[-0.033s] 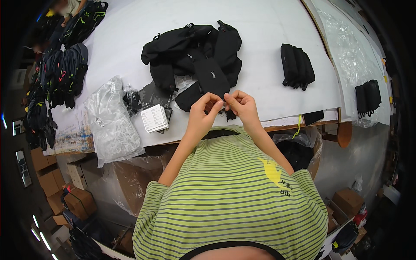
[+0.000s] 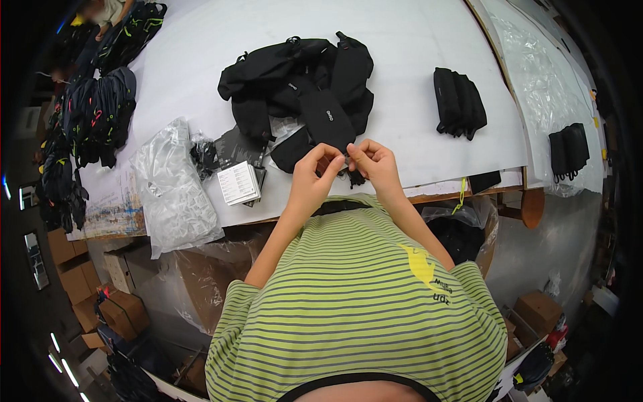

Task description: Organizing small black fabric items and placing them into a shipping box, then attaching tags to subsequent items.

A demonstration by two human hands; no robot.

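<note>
My left hand (image 2: 313, 173) and my right hand (image 2: 377, 165) meet at the table's near edge, thumbs and forefingers pinched close together. What sits between their fingertips is too small to make out. Just beyond them lies a black fabric pouch (image 2: 326, 115) with small pale lettering, its near end reaching my fingers. A short black tuft (image 2: 355, 177) hangs below my right fingertips. Behind the pouch is a heap of similar black pouches (image 2: 281, 70). Another dark pouch (image 2: 293, 150) rests beside my left hand.
Left of my hands are a stack of white printed cards (image 2: 238, 183), small black items (image 2: 204, 155) and a clear plastic bag (image 2: 175, 191) of small pieces. Black pouches (image 2: 458, 102) lie in a row at right, more (image 2: 569, 153) farther right. Dark bags (image 2: 100, 114) pile at far left, near another person.
</note>
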